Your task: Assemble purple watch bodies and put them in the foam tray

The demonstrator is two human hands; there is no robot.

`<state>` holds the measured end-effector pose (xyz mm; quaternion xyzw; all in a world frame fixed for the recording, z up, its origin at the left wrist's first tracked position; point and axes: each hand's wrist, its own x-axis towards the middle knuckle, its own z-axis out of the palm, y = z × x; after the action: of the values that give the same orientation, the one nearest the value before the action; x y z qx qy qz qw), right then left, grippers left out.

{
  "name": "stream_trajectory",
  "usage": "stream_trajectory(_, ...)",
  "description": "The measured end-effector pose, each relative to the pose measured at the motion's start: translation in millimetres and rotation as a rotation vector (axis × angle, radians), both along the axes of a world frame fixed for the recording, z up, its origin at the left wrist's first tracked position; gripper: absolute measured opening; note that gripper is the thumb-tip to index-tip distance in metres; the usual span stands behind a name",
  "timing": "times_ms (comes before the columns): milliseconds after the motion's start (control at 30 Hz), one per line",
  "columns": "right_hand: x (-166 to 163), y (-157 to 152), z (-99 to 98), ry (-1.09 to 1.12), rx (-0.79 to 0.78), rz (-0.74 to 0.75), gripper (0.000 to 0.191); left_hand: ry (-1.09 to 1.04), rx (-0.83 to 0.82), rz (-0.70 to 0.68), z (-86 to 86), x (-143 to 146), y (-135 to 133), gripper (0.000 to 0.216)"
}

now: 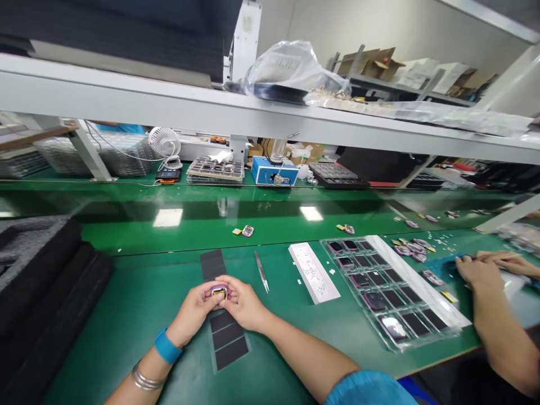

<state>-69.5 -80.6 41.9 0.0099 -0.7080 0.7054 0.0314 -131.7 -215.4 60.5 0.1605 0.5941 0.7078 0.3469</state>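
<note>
Between both hands is a small purple smartwatch case (219, 291) with a yellow part inside its open face. My left hand (194, 309) grips it from the left, thumb on the lower edge. The fingers of my right hand (242, 305) close round its other side, thumb also at the lower edge. Under the hands lies a clear sheet with black rectangular pads (229, 339); another black piece (213, 263) shows just beyond the fingers. Metal tweezers (261, 272) rest on the green bench to the right of my right hand.
A white box (314, 273) with tiny pieces stands right of the tweezers. Beyond it is a clear tray (396, 342) of watch cases. Black foam blocks (46, 298) fill the left. A co-worker's hands (485, 273) work at right. A shelf beam (270, 115) crosses overhead.
</note>
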Motion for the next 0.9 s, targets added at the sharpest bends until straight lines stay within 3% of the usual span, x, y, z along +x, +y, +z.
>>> stream_trajectory(133, -7.5, 5.9, -6.0, 0.015, -0.025, 0.062, 0.055, -0.089, -0.002, 0.008, 2.1, -0.9, 1.8, 0.043)
stream_trajectory(267, -9.3, 9.3, 1.2, -0.003, -0.097, 0.073, 0.07, -0.263, 0.056, 0.056, 17.4, -2.3, -5.4, 0.041)
stream_trajectory(333, -10.8, 13.7, 11.9, 0.008, -0.012, -0.025, 0.063, -0.367, 0.152, 0.074, 30.3, 0.6, -15.0, 0.039)
stream_trajectory(400, -17.6, 23.8, 25.5, 0.03, 0.2, -0.139, 0.049, -0.362, 0.229, 0.084, 43.4, 8.1, -26.8, 0.042)
stream_trajectory(467, -33.0, 40.2, 38.2, 0.03, 0.554, -0.23, 0.041, -0.18, 0.196, 0.162, 54.3, 19.3, -37.6, 0.048)
stream_trajectory(533, -56.1, 59.8, 46.0, -0.001, 0.923, -0.298, 0.042, 0.136, 0.062, 0.345, 62.7, 32.5, -45.0, 0.05)
stream_trajectory(567, -69.1, 69.3, 47.3, -0.018, 1.013, -0.323, 0.045, 0.305, -0.017, 0.45, 66.3, 39.3, -47.6, 0.05)
stream_trajectory(667, -103.7, 89.6, 42.3, -0.084, 1.118, -0.363, 0.057, 0.695, -0.218, 0.667, 76.2, 62.2, -55.9, 0.04)
stream_trajectory(767, -122.0, 96.4, 32.4, -0.139, 1.176, -0.356, 0.056, 0.89, -0.321, 0.72, 81.2, 92.7, -80.2, 0.031)
stream_trajectory(833, -126.5, 98.3, 26.3, -0.144, 1.203, -0.339, 0.048, 0.906, -0.308, 0.728, 80.4, 117.3, -111.8, 0.03)
stream_trajectory(900, -129.2, 102.4, 20.3, -0.129, 1.223, -0.331, 0.044, 0.768, -0.22, 0.789, 80.0, 140.5, -153.7, 0.031)
